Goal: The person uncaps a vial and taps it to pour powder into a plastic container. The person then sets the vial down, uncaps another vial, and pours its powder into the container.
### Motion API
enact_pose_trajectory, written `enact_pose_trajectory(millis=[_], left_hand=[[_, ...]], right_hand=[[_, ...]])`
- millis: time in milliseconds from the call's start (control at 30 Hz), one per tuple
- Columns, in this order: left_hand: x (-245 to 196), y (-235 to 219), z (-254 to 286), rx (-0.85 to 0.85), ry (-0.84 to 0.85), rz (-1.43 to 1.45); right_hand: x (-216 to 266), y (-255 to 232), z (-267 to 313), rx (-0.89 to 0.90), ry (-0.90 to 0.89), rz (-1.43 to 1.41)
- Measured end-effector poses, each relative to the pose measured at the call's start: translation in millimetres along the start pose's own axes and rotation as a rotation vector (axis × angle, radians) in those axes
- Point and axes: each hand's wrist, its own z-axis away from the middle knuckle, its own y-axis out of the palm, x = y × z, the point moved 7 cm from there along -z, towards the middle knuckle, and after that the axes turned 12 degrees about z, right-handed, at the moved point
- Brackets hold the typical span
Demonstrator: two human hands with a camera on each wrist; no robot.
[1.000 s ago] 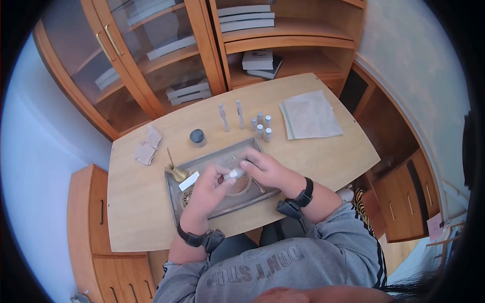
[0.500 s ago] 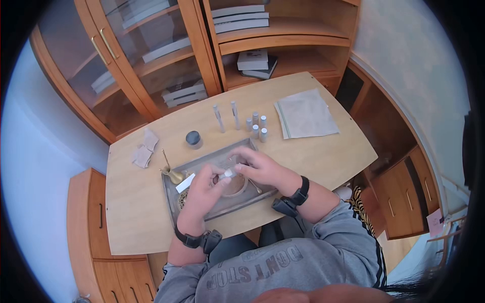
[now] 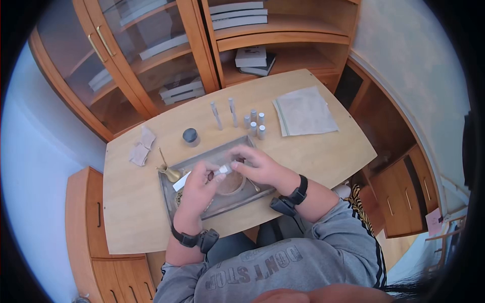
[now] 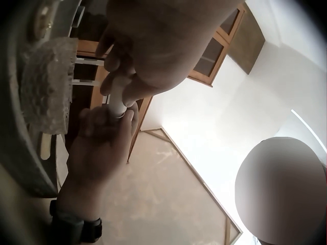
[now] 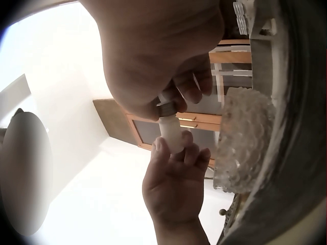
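In front of the chest, over a grey tray (image 3: 217, 207), both hands meet at a small white vial (image 5: 171, 133). My left hand (image 3: 198, 187) grips the vial's body between thumb and fingers. With thumb and fingertips my right hand (image 3: 258, 166) pinches its silver cap (image 5: 166, 109), right at the vial's neck. Below the hands a textured glass bowl (image 5: 245, 140) with brownish contents stands on the tray. To the left on the tray are a small brass jug (image 3: 172, 174) with thin tools in it and a white block (image 3: 180, 181), partly hidden by the left hand.
Behind the tray stand a dark-lidded jar (image 3: 190, 136), two upright pen-like tubes (image 3: 216, 116) and several small capped vials (image 3: 253, 126). A folded cloth (image 3: 305, 112) lies at the right, crumpled cloth (image 3: 142, 146) at the left. A thin spoon (image 3: 254, 185) rests on the tray's right.
The head view has shifted slightly. Both hands stay together at the vial, the left on its body and the right on its cap, with only small finger movement.
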Motion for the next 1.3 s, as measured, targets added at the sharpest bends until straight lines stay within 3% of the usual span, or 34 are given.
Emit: enact_pose_trajectory(millis=[100,167,267,400,467,600,667,700,767,800,867,900,967,1000,1067,1300], left_hand=[[3,4,1,0.007,-0.005,0.014],[4,1,0,0.002,-0.031,-0.011],[3,1,0,-0.006,-0.054,-0.014],[4,4,0,0.024,-0.068,0.071],[5,5,0,0.029,-0.077,0.065],[3,6,0,0.080,-0.012,-0.003],[6,6,0,0.019,-0.056,0.132],[9,4,1,-0.044,-0.100,0.265],[11,-2,-1,-0.058,-0.115,0.307],[13,-5,-2,-0.074,-0.129,0.351],[16,-7,-3,-0.074,-0.125,0.333],[17,-8,-4,-0.078,-0.119,0.316],[19,-8,-4,-0.068,-0.121,0.324],[19,-8,-4,-0.062,-0.122,0.332],[19,-8,-4,-0.054,-0.110,0.331],[16,-8,-3,-0.056,-0.111,0.324]], right_hand=[[1,-2,0,-0.018,0.094,-0.133],[-6,1,3,0.081,0.234,-0.225],[0,-1,0,0.073,0.117,-0.075],[-3,4,1,0.105,0.117,-0.060],[2,1,0,0.001,0.038,-0.014],[3,-3,0,0.045,0.087,0.014],[4,-20,-2,-0.167,0.024,-0.103],[2,-25,-5,-0.169,0.025,-0.102],[-18,-69,-2,-0.605,0.174,-0.148],[-30,-81,-5,-0.608,0.175,-0.148],[-48,-119,0,-0.798,0.242,0.256],[-55,-126,0,-0.802,0.244,0.259],[-67,-132,-5,-0.649,0.442,0.571],[-71,-135,-5,-0.650,0.444,0.572],[-86,-126,-12,-0.443,0.490,0.682],[-102,-112,-10,-0.283,0.545,0.755]])
